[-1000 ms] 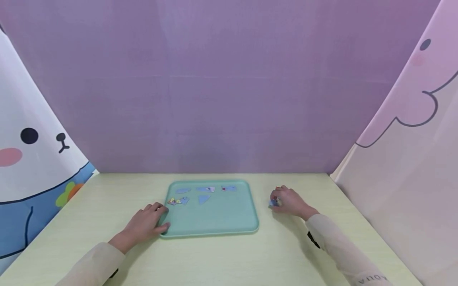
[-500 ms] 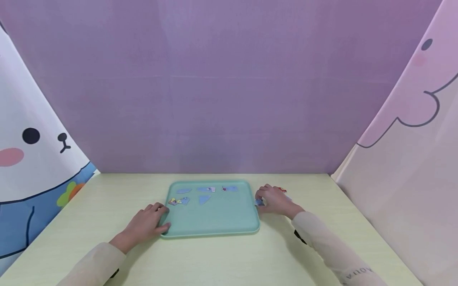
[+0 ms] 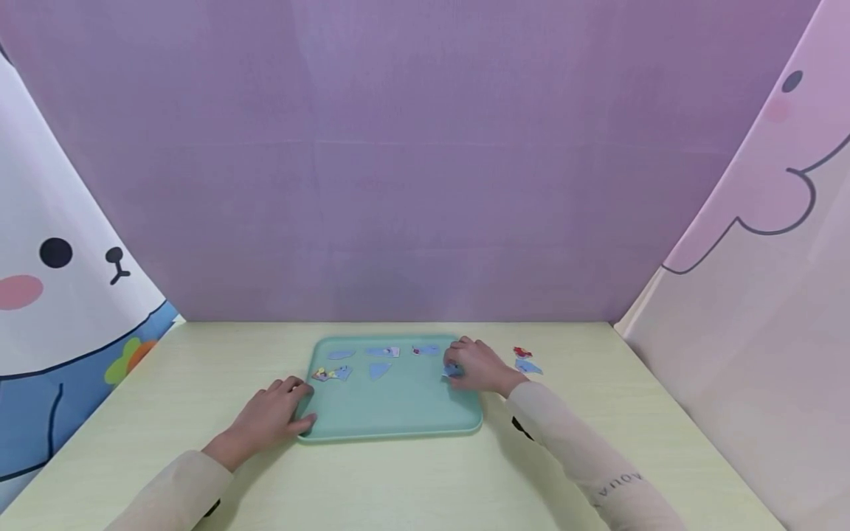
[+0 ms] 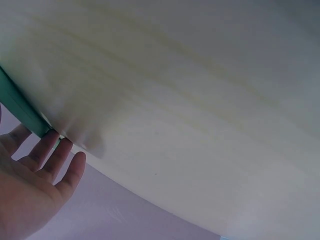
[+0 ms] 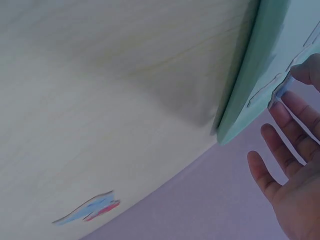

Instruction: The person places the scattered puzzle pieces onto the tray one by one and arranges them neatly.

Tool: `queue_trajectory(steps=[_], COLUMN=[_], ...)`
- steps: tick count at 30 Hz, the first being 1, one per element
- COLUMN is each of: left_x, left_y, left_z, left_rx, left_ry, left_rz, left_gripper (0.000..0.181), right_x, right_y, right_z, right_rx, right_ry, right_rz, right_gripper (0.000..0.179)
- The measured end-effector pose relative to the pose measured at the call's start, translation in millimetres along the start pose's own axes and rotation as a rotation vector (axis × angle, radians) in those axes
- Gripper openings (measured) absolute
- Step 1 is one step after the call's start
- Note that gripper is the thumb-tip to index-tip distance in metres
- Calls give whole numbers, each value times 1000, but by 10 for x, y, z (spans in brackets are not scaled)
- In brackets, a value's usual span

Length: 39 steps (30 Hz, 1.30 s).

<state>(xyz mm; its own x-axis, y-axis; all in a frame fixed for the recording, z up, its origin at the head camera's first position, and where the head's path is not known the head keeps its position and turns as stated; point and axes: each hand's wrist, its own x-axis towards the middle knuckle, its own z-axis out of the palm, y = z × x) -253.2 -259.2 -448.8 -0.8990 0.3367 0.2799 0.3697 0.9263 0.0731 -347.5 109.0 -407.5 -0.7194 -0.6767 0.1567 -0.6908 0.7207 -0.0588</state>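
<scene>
My right hand (image 3: 479, 366) is over the right part of the turquoise tray (image 3: 398, 413), pinching a small blue puzzle piece (image 3: 451, 369) between thumb and fingers. The right wrist view also shows this pinched piece (image 5: 281, 90), with the other fingers spread. At the tray's left rim, my left hand (image 3: 268, 417) rests with loosely extended fingers touching the edge. Inside the tray lie several flat puzzle pieces: a blue one (image 3: 341, 355), a triangular blue one (image 3: 379, 369), a yellow and blue one (image 3: 332, 373), and two along the back, including one with a red spot (image 3: 426, 350).
Right of the tray, a red piece (image 3: 522, 352) and a light blue piece (image 3: 528, 366) lie close together on the pale wooden table (image 3: 398, 487). A purple backdrop (image 3: 398, 184) stands behind the table, with printed cloths at both sides.
My right hand has moved left from the table to over the tray, carrying the blue puzzle piece. Two pieces on the table have come into full view. The left hand stays put.
</scene>
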Motion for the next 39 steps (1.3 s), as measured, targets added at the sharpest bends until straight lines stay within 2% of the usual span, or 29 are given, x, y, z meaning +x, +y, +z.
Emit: queue_trajectory(steps=[10,20,27,39], left_x=[-2,7,-2,3], left_y=[26,19,22,24], left_z=[-33,-11,-15,-17], left_rx=[-11,1,-4,-5], left_ry=[-5,9,6,12], left_rz=[-5,0,-3,1], left_gripper=[46,47,47,47], right_x=[234,375,431,473], right_y=[-117,-169,-181,-211], right_z=[85,165,225,235], right_rx=[-40,-82,-62,-56], right_ry=[-36,-47,-70,-88], right_rz=[6,2,42,47], right_gripper=[21,22,25,24])
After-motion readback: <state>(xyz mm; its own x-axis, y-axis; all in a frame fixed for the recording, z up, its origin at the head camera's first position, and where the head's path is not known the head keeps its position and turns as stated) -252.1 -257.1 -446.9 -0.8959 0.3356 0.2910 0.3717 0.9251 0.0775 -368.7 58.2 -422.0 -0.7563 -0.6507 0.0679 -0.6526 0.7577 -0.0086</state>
